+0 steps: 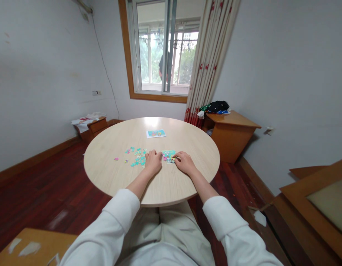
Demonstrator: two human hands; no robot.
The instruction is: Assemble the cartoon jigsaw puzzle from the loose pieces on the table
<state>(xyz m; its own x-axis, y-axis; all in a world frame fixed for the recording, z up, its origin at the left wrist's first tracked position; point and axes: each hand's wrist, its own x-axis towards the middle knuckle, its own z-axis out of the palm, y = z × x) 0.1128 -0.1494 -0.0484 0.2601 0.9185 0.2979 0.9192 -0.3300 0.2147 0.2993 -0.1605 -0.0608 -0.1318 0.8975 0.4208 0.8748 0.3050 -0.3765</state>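
Between the two grips, on the round bench (184, 135), lies the jigsaw section (168, 156), teal with pink and yellow parts. The right grip (185, 163) is at its right edge, thumb and forefinger drawn close together; the left grip (153, 162) has its fingers curled down, the fingertips just beside the section's left edge. At this size I cannot tell whether either one pinches a piece.

Loose jigsaw pieces (138, 161) spread to the left of the left grip, some just beside it, with a pink piece (116, 159) farther out. Beyond both grips lies the picture sheet (156, 133), in similar colours.

For clean work here, one grip should steady the section with light, flat pressure while the other lines up a tab and presses straight down. Sliding sideways could part the joins. The left forearm is best held clear of the loose pieces, and the sheet is worth checking for colour and orientation.
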